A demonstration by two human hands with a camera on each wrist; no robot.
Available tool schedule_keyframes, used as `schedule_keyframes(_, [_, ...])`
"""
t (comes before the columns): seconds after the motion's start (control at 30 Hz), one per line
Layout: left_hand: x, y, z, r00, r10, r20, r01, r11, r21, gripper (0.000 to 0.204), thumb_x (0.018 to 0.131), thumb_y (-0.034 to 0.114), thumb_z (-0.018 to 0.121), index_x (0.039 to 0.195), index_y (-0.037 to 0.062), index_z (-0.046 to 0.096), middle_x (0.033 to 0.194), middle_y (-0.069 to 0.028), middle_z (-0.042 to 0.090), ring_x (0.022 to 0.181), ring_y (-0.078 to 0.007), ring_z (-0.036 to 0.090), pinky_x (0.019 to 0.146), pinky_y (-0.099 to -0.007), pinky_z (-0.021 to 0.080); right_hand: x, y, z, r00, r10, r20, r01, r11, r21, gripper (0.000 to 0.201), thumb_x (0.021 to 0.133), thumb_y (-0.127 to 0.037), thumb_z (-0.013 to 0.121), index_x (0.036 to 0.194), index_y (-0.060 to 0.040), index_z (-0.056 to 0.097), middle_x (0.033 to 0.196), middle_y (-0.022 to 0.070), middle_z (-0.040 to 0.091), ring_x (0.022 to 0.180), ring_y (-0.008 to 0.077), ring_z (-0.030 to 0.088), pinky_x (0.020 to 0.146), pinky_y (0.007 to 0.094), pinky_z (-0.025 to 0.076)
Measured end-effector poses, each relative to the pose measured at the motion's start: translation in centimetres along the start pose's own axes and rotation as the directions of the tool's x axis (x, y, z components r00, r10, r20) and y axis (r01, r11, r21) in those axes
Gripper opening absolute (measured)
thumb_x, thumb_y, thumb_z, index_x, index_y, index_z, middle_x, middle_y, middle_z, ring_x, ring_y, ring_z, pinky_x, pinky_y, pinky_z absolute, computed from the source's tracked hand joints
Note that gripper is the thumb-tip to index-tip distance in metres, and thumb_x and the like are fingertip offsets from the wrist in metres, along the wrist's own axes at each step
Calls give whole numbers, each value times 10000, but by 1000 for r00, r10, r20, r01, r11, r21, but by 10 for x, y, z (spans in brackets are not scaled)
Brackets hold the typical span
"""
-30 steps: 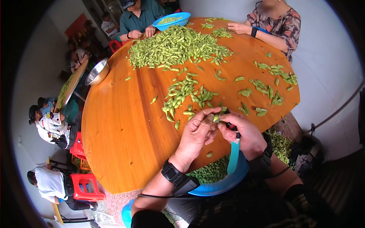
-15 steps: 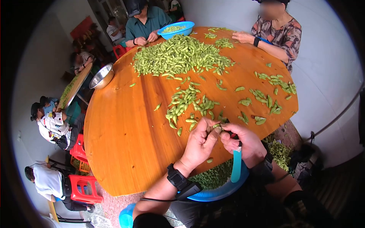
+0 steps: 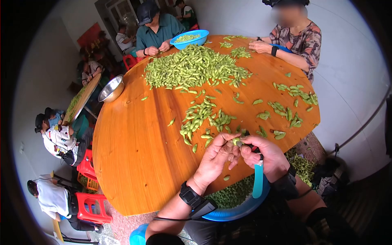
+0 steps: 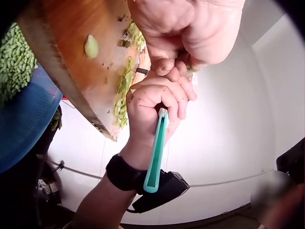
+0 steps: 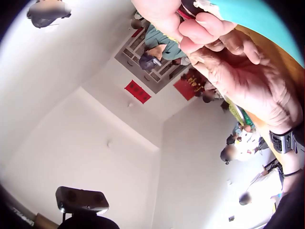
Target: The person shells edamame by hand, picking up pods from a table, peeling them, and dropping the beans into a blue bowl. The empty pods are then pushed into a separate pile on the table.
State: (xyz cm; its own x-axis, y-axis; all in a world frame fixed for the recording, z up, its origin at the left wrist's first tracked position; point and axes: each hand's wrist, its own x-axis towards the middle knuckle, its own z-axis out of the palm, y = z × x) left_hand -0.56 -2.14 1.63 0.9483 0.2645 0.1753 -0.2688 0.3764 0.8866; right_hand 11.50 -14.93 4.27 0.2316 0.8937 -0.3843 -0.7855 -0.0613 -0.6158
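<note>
Over the near table edge, my left hand (image 3: 214,159) pinches a green soybean pod (image 3: 236,141) between thumb and fingers. My right hand (image 3: 267,157) meets it from the right, its fingertips at the pod. Fingers of the right hand curl round a tool with a long teal, grooved handle (image 3: 258,181), which sticks out below the fist; its working end is mostly hidden, with some black and red showing. Beneath both hands stands a blue basin (image 3: 234,216) holding shelled green beans (image 3: 232,194). A single bean (image 4: 91,46) lies near the table edge.
A large pod heap (image 3: 192,67) covers the far part of the wooden table (image 3: 134,163), with a smaller pile (image 3: 198,116) nearer. Empty-looking pods (image 3: 279,134) lie to the right. A steel bowl (image 3: 111,90) and a blue bowl (image 3: 192,39) sit at the edges. Two people sit opposite.
The head view has tilted up a little, so the table sits lower. Both hands stay together at the pod, with their fingers shifting slightly; the teal handle remains in the right hand.
</note>
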Motion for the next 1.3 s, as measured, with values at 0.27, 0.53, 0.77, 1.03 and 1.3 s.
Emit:
schedule_keyframes(0.27, [0, 0, -4, 1000, -26, -9, 27, 989, 146, 288, 975, 93, 375, 1242, 37, 468, 780, -41, 527, 564, -84, 471, 499, -205, 389, -3, 4, 7, 978, -206, -36, 195, 962, -191, 100, 907, -129, 550, 883, -32, 545, 614, 22, 520, 406, 69, 394, 381, 217, 292])
schedule_keyframes(0.53, [0, 2, -2, 995, -46, -85, 59, 985, 163, 324, 943, 34, 333, 1230, 14, 482, 830, -47, 541, 558, -88, 471, 498, -211, 402, 6, 4, -2, 994, -107, 17, 107, 994, -35, 102, 912, -123, 537, 879, -27, 554, 643, 50, 564, 408, 73, 419, 378, 208, 310])
schedule_keyframes(0.77, [1, 5, -1, 996, -75, -52, 77, 996, 46, 281, 1008, 135, 414, 1263, 34, 476, 869, -27, 535, 600, -66, 458, 499, -192, 383, -7, 0, 17, 932, -356, -64, 304, 869, -390, 127, 925, -138, 581, 871, -27, 553, 677, 35, 584, 466, 55, 472, 415, 197, 344])
schedule_keyframes(1.03, [5, -6, 3, 984, 84, -158, -34, 954, 297, 110, 1007, 152, 468, 1045, 49, 471, 740, 18, 468, 562, -46, 385, 475, -186, 312, 7, 18, 6, 671, -741, 30, 437, 363, -823, 157, 884, -58, 618, 802, -30, 486, 601, 16, 559, 466, 47, 496, 418, 221, 381])
schedule_keyframes(1.3, [1, 4, 9, 991, -3, -137, 48, 945, 325, 113, 1009, 121, 455, 1022, 27, 394, 790, -6, 480, 719, -73, 478, 653, -210, 429, -2, 13, 22, 879, -467, -96, 343, 759, -554, 145, 913, -98, 582, 818, -23, 503, 646, 35, 599, 474, 60, 536, 406, 189, 375])
